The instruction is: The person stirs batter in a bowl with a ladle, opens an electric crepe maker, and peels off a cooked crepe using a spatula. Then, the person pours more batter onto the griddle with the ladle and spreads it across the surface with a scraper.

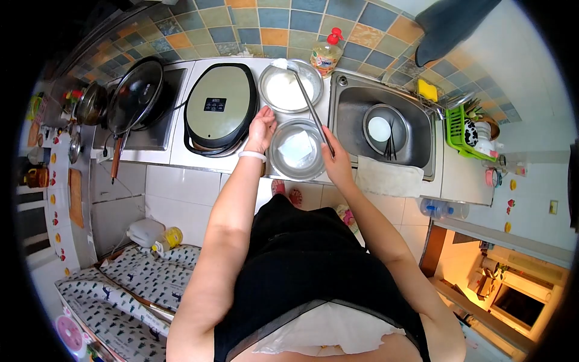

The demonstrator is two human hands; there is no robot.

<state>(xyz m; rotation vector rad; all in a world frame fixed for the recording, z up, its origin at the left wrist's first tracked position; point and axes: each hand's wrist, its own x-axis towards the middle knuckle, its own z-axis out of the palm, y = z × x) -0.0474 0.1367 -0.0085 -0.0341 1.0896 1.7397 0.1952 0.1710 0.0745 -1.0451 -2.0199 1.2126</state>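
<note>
In my right hand is a long-handled metal spoon, gripped near the dark lower end of its handle. Its head, covered in white, lies over the far rim of a metal bowl holding a white powdery mass. Nearer to me stands a second metal bowl with a pale white patch inside; whether that is powder or a reflection I cannot tell. My left hand, fingers loosely curled, is at the left side of the two bowls and holds nothing visible.
Left of the bowls sits a closed electric griddle, with a lidded wok beyond. A pump bottle stands behind. To the right, the sink holds a bowl and chopsticks; a cloth hangs over its front edge, beside a green dish rack.
</note>
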